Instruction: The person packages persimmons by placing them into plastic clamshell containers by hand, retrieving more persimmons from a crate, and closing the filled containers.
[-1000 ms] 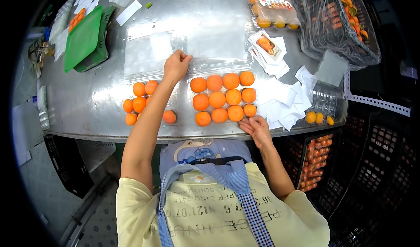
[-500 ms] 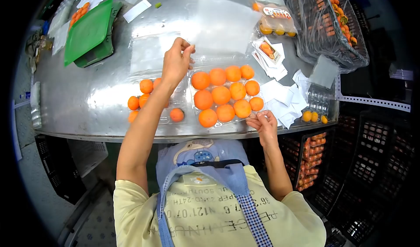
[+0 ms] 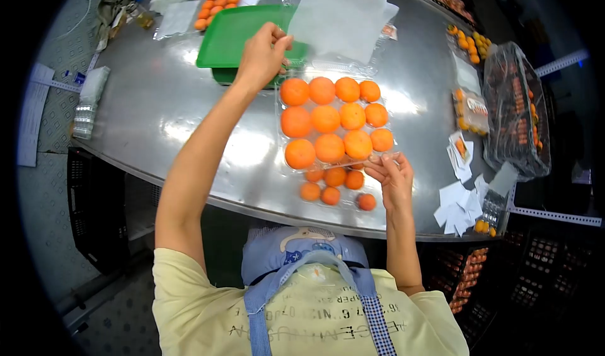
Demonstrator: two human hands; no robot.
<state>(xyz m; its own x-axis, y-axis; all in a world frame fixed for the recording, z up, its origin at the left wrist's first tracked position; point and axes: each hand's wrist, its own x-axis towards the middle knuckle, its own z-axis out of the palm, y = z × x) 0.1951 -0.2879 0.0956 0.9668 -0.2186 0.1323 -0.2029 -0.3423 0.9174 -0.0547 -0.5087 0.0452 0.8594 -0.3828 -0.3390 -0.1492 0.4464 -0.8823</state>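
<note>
A clear plastic clamshell tray [image 3: 277, 126] full of round orange fruits [image 3: 325, 118] is held above the steel table, its lid folded back at the far side. A translucent white sheet [image 3: 340, 19] lies in the lid. My right hand [image 3: 392, 174] pinches the tray's near right corner. At the far left corner my left hand [image 3: 265, 55] has its fingers closed on the tray's edge; the exact grip is partly hidden. Beneath the near edge, a second clear tray with several smaller orange fruits [image 3: 334, 178] sits on the table, partly covered.
A green tray [image 3: 236, 38] lies behind my left hand, with another fruit pack [image 3: 218, 6] beyond it. White cards [image 3: 459, 205], a labelled fruit pack [image 3: 471, 110] and a plastic-lined crate [image 3: 513, 107] stand on the right. The steel table's [image 3: 157, 148] front edge is before me.
The filled tray has been lifted and carried leftward over the table, with both hands on it. My view has turned left, so the green tray now appears behind my left hand.
</note>
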